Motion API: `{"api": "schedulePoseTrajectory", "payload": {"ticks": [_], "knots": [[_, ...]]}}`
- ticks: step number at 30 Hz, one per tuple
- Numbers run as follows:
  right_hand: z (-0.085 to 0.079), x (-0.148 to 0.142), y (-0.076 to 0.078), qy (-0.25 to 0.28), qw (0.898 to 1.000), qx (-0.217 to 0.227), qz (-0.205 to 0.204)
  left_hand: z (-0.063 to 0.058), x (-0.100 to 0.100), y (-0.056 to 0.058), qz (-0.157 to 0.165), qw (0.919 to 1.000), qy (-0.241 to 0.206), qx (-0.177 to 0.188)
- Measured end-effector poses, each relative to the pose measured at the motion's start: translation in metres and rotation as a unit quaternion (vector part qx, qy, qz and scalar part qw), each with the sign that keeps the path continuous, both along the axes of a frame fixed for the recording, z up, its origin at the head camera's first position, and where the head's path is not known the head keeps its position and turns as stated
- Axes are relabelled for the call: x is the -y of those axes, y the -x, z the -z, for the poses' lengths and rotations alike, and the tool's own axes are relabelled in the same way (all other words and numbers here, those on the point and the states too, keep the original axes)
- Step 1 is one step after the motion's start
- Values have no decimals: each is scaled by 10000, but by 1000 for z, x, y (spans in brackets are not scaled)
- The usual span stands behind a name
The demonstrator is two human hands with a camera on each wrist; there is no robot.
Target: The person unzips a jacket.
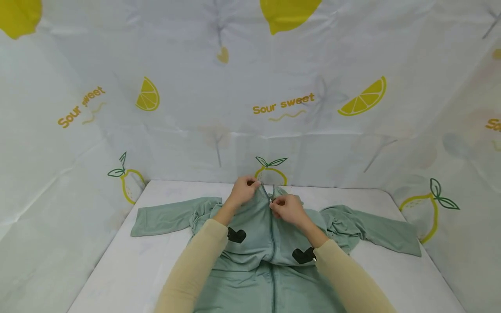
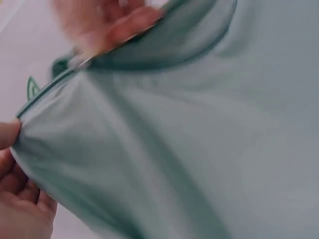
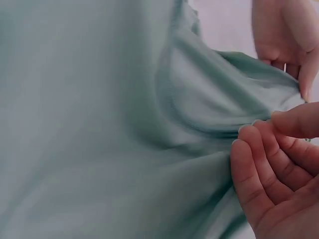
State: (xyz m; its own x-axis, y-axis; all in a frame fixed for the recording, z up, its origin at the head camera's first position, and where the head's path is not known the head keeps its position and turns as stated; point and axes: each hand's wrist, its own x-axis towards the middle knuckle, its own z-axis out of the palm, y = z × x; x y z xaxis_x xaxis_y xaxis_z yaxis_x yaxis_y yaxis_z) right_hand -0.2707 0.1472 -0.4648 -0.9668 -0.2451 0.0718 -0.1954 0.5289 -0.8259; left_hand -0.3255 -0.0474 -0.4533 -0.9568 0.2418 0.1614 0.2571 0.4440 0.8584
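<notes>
A pale green zip-up jacket point(image 1: 250, 234) lies front up, its sleeves spread out to both sides. Its dark green zipper point(image 1: 272, 237) runs down the middle and is closed below the slider near the collar. My left hand point(image 1: 245, 190) pinches the top corner of the collar edge between thumb and fingers, pulling the cloth taut. Just below and to the right, my right hand point(image 1: 288, 208) pinches the zipper pull point(image 1: 271, 201). In the left wrist view the right hand point(image 2: 107, 25) is blurred at the top. Its fingertips hide most of the pull in the right wrist view.
The jacket rests on a white table point(image 1: 113, 269) with a rounded far corner at right. White sheeting point(image 1: 203, 108) printed with lemons stands behind and on both sides. Two black patches point(image 1: 236, 235) mark the jacket's front, partly covered by the forearms.
</notes>
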Motion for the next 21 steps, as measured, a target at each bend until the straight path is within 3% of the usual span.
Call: {"api": "schedulePoseTrajectory", "payload": {"ticks": [4,8,11,15,17,21], "knots": [[4,-3,-5,35,10000,37,1,1,3,1,-273,9991,276,-139],[3,-6,-7,208,9997,77,-38,4,1,-5,-488,9924,914,-660],[2,-9,-8,429,9990,123,-40,4,-1,-14,-342,9901,1101,-804],[-1,-11,-9,746,9970,182,-18,1,-4,-24,661,9936,889,-212],[-3,-12,-9,812,9964,230,-34,1,-5,-27,996,9927,655,155],[-5,-10,-9,844,9959,332,-26,3,-7,-28,985,9930,56,654]]}}
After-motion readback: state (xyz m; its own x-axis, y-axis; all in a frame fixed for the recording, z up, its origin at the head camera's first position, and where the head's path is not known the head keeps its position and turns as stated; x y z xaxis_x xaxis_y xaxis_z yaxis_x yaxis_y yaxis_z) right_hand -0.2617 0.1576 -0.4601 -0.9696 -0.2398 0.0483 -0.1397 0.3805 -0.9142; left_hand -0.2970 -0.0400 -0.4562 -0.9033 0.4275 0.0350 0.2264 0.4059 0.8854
